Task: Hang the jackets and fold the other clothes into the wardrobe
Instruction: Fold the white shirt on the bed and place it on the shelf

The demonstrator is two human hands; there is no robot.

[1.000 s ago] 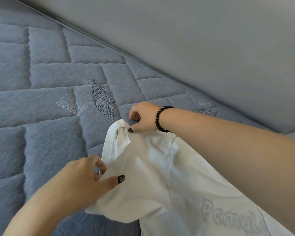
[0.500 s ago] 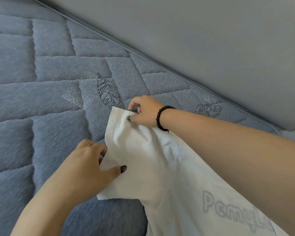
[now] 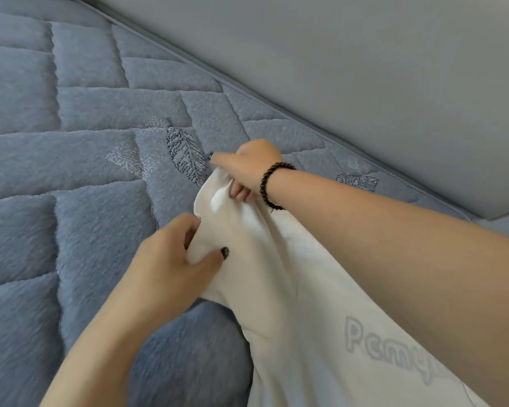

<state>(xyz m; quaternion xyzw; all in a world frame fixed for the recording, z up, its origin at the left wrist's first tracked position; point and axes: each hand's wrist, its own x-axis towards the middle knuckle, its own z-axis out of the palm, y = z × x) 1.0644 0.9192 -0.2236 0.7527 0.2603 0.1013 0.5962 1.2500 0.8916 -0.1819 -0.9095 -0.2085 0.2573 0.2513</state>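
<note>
A white T-shirt [image 3: 291, 304] with grey outlined lettering lies across the grey quilted mattress [image 3: 71, 160], running from the lower right toward the middle. My left hand [image 3: 171, 262] pinches the near edge of its sleeve between thumb and fingers. My right hand [image 3: 247, 168], with a black bead bracelet on the wrist, grips the far corner of the same sleeve, fingers curled under the cloth. The sleeve is bunched and lifted between the two hands. My right forearm hides part of the shirt's body.
A plain grey headboard or wall panel [image 3: 365, 69] runs diagonally along the mattress's far edge. Embroidered leaf marks [image 3: 185, 154] show on the quilting just left of my right hand.
The sleeve, stretched flat half a second ago, is now bunched and folded between my hands. My right hand has turned and curled under the cloth. My left hand has moved closer to it.
</note>
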